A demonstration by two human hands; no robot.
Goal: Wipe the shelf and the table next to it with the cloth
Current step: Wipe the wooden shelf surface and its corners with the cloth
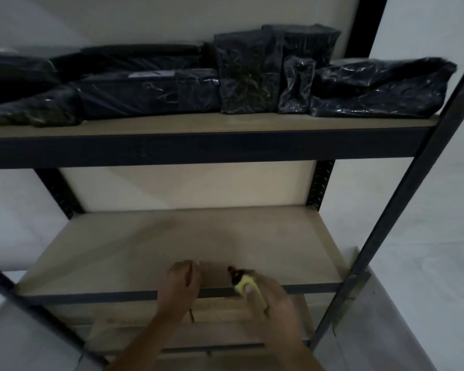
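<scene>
The shelf is a dark metal rack with beige boards. Its middle board [172,245] is bare, and both my hands are at its front edge. My right hand [268,298] is closed on a small yellow cloth [243,285], folded tight, with a dark reddish bit at its tip touching the board. My left hand [181,282] is curled beside it, about a hand's width to the left. A thin dark strand [191,315] runs across that hand and hangs below the wrist. The patch between my hands is blurred. A grey table surface [386,333] adjoins the rack at the lower right.
The upper board [225,123] carries several black plastic-wrapped packages [381,87] along its whole length. A dark upright post [402,199] slants down the right side and another crosses the lower left. Lower boards show under my arms. The wall behind is pale.
</scene>
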